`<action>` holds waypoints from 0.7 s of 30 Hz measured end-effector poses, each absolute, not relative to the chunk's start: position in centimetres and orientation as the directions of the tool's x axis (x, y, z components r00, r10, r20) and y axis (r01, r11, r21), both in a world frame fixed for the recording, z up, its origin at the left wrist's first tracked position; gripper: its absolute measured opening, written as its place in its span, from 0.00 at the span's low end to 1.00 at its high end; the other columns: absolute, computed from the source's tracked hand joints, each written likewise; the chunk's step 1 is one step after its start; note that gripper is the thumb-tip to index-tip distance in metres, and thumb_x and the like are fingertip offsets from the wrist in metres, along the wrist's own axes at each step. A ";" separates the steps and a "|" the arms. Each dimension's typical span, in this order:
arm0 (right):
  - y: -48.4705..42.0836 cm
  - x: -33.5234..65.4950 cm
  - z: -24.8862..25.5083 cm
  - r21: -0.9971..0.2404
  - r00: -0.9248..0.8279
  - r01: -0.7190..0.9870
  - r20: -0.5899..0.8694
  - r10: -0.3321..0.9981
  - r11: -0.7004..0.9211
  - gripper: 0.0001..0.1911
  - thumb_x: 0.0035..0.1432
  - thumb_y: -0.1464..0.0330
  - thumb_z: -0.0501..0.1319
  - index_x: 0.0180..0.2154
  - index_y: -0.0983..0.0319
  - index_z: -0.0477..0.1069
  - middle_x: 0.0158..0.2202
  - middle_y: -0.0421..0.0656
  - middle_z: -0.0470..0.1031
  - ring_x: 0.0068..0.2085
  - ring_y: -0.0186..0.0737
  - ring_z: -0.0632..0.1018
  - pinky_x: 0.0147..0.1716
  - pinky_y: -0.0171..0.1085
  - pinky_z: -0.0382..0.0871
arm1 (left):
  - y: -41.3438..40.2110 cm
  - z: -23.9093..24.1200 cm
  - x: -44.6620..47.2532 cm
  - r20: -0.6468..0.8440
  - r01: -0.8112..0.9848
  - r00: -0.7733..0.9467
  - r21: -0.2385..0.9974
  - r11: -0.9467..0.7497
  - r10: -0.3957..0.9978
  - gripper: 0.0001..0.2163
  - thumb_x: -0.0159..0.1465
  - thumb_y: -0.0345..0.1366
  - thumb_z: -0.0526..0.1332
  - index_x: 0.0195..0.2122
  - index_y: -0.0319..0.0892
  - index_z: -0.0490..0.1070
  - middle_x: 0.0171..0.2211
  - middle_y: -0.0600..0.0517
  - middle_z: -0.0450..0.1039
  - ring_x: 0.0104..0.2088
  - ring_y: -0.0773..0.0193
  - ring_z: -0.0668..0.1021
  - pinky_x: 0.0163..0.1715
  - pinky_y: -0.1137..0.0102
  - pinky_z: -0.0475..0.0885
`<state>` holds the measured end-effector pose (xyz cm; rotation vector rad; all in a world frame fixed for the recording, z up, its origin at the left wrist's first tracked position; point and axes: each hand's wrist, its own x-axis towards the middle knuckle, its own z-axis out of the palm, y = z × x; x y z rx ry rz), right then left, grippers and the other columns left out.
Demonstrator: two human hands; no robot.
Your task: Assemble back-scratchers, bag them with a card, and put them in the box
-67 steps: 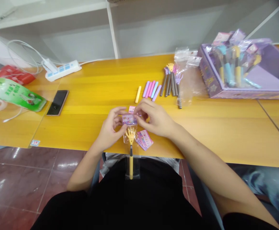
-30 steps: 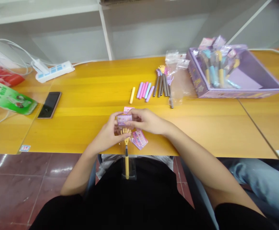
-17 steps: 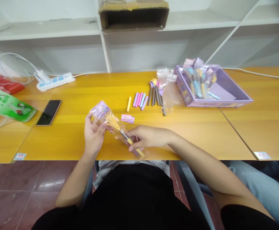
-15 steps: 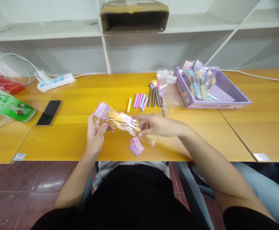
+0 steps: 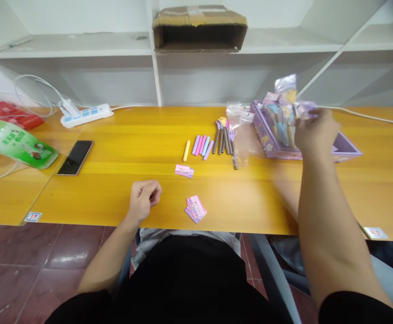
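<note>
My right hand, slightly blurred, is raised over the purple box with its fingers closed on a clear bagged hand-shaped stick. The bag's yellow top and shiny header show left of the fingers. Other bagged sticks in blue and yellow lie in the box. My left hand rests on the table with fingers curled in, and nothing shows in it. To its right lie two small groups of pink and purple cards, an upper group and a lower group.
Several coloured tubes and dark-handled hand-shaped sticks lie mid-table beside clear empty bags. On the left are a phone, a power strip and a green-white package. A cardboard box sits on the shelf.
The bagged stick has left my left hand and moved right with my right hand to the purple box. My left fingers have curled in. The upper cards show where the bag was.
</note>
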<state>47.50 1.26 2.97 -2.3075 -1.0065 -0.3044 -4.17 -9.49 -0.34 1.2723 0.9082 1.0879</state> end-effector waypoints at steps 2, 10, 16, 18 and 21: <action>1.3 47.4 1.8 -0.369 0.667 0.745 0.429 0.609 -0.556 0.28 0.64 0.76 0.65 0.65 0.70 0.73 0.55 0.67 0.81 0.57 0.57 0.77 0.55 0.50 0.64 | -9.5 -0.5 -4.1 0.077 -0.127 0.216 0.991 -0.050 0.973 0.24 0.68 0.49 0.62 0.17 0.45 0.61 0.12 0.58 0.50 0.13 0.72 0.53 0.17 0.71 0.43; 0.6 41.6 3.7 -0.252 0.380 0.923 0.487 0.787 -0.290 0.20 0.69 0.72 0.57 0.58 0.67 0.78 0.59 0.64 0.77 0.60 0.57 0.73 0.58 0.49 0.64 | -9.5 -1.1 -3.3 0.258 0.037 0.227 0.961 -0.273 0.939 0.28 0.74 0.51 0.58 0.20 0.46 0.52 0.19 0.57 0.49 0.21 0.67 0.54 0.23 0.65 0.50; 1.9 35.5 1.3 -0.230 0.179 0.964 0.197 0.964 -0.132 0.14 0.72 0.60 0.59 0.43 0.61 0.80 0.45 0.55 0.84 0.44 0.54 0.81 0.44 0.46 0.70 | -9.0 1.4 -1.9 0.098 0.512 0.514 0.762 -0.397 0.852 0.20 0.73 0.43 0.57 0.24 0.45 0.57 0.20 0.57 0.53 0.23 0.67 0.59 0.27 0.67 0.52; 1.9 34.2 0.0 -0.212 0.192 0.964 0.129 0.973 -0.162 0.17 0.72 0.57 0.58 0.47 0.62 0.79 0.47 0.58 0.84 0.45 0.56 0.81 0.44 0.46 0.71 | -6.8 1.8 -1.0 0.057 0.645 0.542 0.611 -0.459 0.838 0.16 0.70 0.39 0.58 0.25 0.45 0.60 0.20 0.57 0.58 0.23 0.66 0.61 0.29 0.67 0.53; 1.5 33.7 -1.1 -0.212 0.219 0.960 0.157 0.963 -0.184 0.20 0.74 0.57 0.56 0.54 0.64 0.75 0.53 0.61 0.82 0.47 0.57 0.82 0.45 0.46 0.71 | -1.7 1.2 0.5 0.102 0.786 0.425 0.451 -0.423 0.899 0.09 0.71 0.41 0.60 0.33 0.46 0.68 0.26 0.55 0.68 0.26 0.62 0.67 0.31 0.66 0.55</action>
